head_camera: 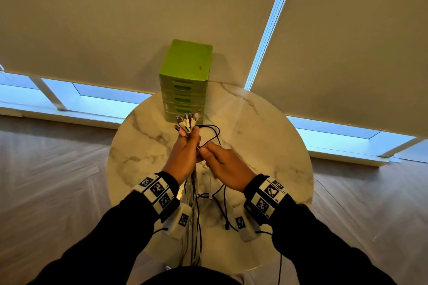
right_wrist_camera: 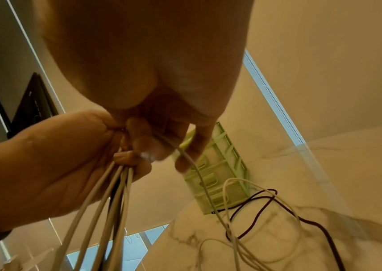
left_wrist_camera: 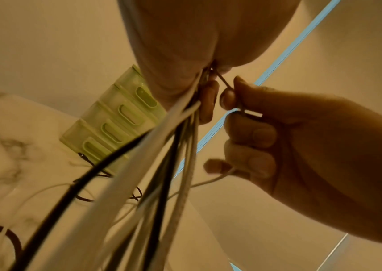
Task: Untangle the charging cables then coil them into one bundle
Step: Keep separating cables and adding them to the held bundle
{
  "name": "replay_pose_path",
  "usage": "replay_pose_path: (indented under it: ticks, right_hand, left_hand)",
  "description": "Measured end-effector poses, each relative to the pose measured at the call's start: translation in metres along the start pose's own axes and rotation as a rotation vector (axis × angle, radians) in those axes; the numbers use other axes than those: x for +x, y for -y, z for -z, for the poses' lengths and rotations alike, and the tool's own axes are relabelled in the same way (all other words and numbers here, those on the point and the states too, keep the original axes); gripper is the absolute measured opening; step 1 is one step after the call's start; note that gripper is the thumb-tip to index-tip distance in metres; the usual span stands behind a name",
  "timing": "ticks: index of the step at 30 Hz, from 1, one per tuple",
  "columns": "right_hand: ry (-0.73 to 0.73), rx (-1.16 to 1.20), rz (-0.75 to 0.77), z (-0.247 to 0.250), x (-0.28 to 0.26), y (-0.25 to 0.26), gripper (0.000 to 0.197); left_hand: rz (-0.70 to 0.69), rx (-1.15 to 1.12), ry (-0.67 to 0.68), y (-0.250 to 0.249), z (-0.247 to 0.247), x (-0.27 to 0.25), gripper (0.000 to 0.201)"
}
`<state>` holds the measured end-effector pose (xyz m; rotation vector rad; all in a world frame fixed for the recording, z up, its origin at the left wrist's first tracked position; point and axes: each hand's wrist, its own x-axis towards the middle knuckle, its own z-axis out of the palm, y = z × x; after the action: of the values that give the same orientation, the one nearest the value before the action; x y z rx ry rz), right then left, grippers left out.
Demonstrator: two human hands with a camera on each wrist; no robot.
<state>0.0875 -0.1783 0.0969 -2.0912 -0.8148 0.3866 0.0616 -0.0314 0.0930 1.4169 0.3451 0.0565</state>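
Observation:
My left hand (head_camera: 185,148) is held above the table and grips a bundle of white and black charging cables (head_camera: 193,194). Their plug ends (head_camera: 185,122) fan out above its fingers, and the cords hang down between my forearms. Touching it from the right, my right hand (head_camera: 220,162) pinches one thin cable (left_wrist_camera: 226,86) between thumb and forefinger, just beside the left fist. A white cord (left_wrist_camera: 211,180) also runs past its little finger. In the right wrist view the left hand (right_wrist_camera: 46,165) clasps the cords (right_wrist_camera: 106,210). A black cable (head_camera: 212,131) loops over the table behind the hands.
The round marble table (head_camera: 266,146) carries a green drawer unit (head_camera: 185,81) at its far edge, close behind the plug ends. Loose black and white cable loops (right_wrist_camera: 266,199) lie on the tabletop. Roller blinds and low windows are beyond; wood floor surrounds the table.

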Motion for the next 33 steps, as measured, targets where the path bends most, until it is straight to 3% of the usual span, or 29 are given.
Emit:
replay_pose_path:
  ticks: [3,5,9,11,15,17,19,21,24,27,33]
  right_hand:
    - [0.107,0.002,-0.079,0.000,-0.004,-0.007,0.044]
    - [0.156,-0.059,-0.096,-0.003,-0.006,-0.021,0.049]
    - [0.245,-0.086,-0.218,-0.008,-0.014,-0.050,0.047]
    - [0.269,-0.120,-0.280,-0.007,-0.018,-0.065,0.044]
    - [0.360,-0.423,-0.350,0.007,-0.024,-0.103,0.042]
    - [0.316,-0.518,-0.396,0.020,-0.024,-0.114,0.041]
    - [0.150,-0.427,-0.428,0.034,-0.017,-0.119,0.041]
    - [-0.010,-0.269,-0.360,0.044,-0.004,-0.111,0.040]
    - [-0.108,-0.082,-0.215,0.051,0.016,-0.076,0.033]
    - [-0.081,-0.041,-0.075,0.052,0.030,-0.042,0.031]
    - [0.093,-0.005,0.090,0.037,0.036,-0.020,0.033]
  left_hand:
    - [-0.092,0.042,-0.054,-0.005,0.000,0.002,0.035]
    - [-0.121,0.059,-0.100,-0.010,0.001,0.002,0.042]
    - [-0.117,-0.057,-0.109,-0.028,0.004,0.003,0.049]
    - [-0.152,-0.099,-0.098,-0.041,0.010,0.005,0.038]
    - [-0.209,-0.148,-0.144,-0.072,0.028,0.013,0.040]
    - [-0.231,-0.160,-0.171,-0.082,0.039,0.017,0.039]
    - [-0.238,-0.131,-0.184,-0.082,0.046,0.017,0.039]
    - [-0.234,-0.065,-0.179,-0.074,0.047,0.016,0.040]
    - [-0.190,0.049,-0.135,-0.057,0.033,0.010,0.041]
    - [-0.126,0.118,-0.098,-0.043,0.015,0.004,0.041]
    - [-0.057,0.113,-0.088,-0.035,-0.005,0.007,0.043]
